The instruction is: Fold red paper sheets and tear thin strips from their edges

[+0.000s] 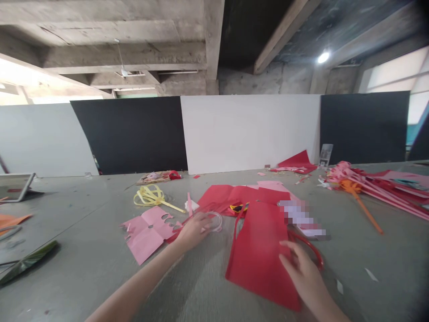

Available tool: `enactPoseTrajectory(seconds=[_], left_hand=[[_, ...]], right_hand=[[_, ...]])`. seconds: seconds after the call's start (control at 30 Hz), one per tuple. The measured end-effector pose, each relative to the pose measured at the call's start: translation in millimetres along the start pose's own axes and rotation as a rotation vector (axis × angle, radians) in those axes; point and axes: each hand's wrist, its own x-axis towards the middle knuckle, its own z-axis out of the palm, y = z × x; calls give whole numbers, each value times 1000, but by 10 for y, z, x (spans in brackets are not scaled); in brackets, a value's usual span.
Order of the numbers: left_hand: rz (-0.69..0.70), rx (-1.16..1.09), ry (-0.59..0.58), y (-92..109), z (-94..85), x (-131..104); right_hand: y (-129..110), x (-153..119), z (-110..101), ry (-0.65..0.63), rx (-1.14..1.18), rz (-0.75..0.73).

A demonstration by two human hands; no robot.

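Observation:
My left hand [196, 230] reaches to a ring-shaped roll of clear tape [219, 222] on the grey table, its fingers closed over the roll's left edge. A large red paper sheet [261, 255] with straight edges and a fold lies in front of me. My right hand [303, 264] is at the sheet's right edge, thumb and fingers apart, the fingertips over the paper. Beside that hand curves a red loop like a scissors handle [317, 252], partly hidden by the paper and hand. Left of my left hand lies a pink paper sheet [150, 232] with holes cut in it.
Behind the tape are more red paper [217, 197] and a yellow ribbon loop [150, 196]. Pink and red strips [362, 181] with an orange stick [367, 212] lie at right. A green leaf-like piece [33, 261] sits at left. Upright black and white panels [251, 134] border the back.

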Motion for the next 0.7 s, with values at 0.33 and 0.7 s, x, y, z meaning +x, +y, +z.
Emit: enactPoseTrajectory(seconds=[0.33, 0.7], left_hand=[[-11, -112, 84, 729, -149, -484], [279, 49, 92, 1254, -58, -780]], right_hand=[[-91, 9, -53, -86, 115, 11], [-617, -2, -422, -102, 49, -221]])
